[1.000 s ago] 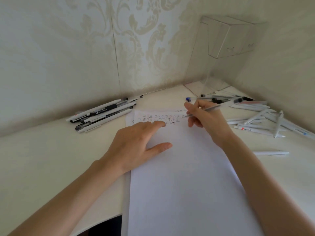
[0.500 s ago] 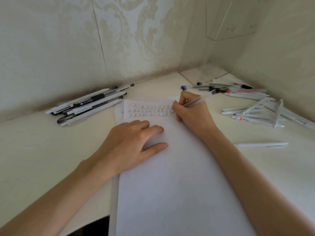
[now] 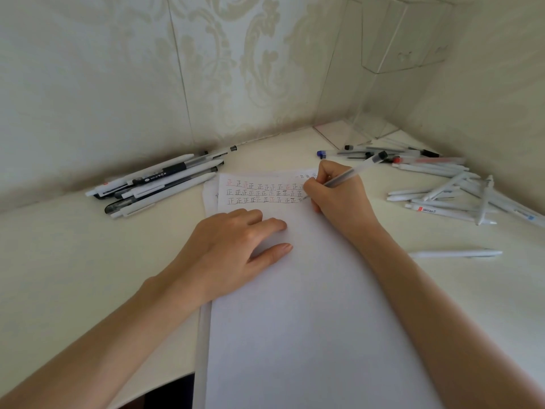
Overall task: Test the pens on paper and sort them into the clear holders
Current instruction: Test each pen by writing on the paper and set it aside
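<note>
A white sheet of paper (image 3: 309, 305) lies lengthwise on the desk, with three rows of small red and black marks (image 3: 262, 193) near its far end. My right hand (image 3: 339, 199) grips a clear pen with a black cap end (image 3: 354, 172), its tip touching the paper at the right end of the third row. My left hand (image 3: 233, 249) rests flat on the paper just below the marks, fingers spread. The clear holders (image 3: 392, 69) stand in the far right corner against the wall.
Several white and black pens (image 3: 159, 181) lie in a pile at the far left. More pens (image 3: 448, 187) are scattered at the right, and one white pen (image 3: 454, 254) lies alone nearer. Patterned walls meet at the corner. The desk's front edge curves at the lower left.
My right hand has moved down and left, from the second row's right end to the third row's end. The left hand has stayed flat on the sheet. The camera has tilted down.
</note>
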`<state>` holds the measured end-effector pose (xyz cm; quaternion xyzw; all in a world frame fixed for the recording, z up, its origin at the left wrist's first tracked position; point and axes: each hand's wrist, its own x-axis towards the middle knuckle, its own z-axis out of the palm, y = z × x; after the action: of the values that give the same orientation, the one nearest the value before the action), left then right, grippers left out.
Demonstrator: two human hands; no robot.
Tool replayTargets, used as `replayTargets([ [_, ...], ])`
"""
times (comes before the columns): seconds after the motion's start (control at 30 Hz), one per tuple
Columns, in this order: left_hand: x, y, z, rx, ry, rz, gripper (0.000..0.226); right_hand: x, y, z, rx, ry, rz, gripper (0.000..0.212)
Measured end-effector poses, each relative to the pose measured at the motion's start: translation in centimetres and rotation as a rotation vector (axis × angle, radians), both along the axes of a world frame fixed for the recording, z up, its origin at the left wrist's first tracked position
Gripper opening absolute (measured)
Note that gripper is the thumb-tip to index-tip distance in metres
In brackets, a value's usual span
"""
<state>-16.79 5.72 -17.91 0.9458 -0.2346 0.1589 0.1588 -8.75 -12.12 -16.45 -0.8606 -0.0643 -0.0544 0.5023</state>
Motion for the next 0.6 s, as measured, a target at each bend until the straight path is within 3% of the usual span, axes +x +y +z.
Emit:
replayTargets([
  [0.5, -0.05, 0.08, 0.01, 0.023, 0.057, -0.008, 0.044, -0.27, -0.08, 0.08, -0.005, 0.032, 0.045, 0.022],
  [0.6, -0.21, 0.04, 0.18, 0.011, 0.060, 0.003, 0.042, 0.11, -0.07, -0.08, -0.022, 0.016, -0.021, 0.030],
])
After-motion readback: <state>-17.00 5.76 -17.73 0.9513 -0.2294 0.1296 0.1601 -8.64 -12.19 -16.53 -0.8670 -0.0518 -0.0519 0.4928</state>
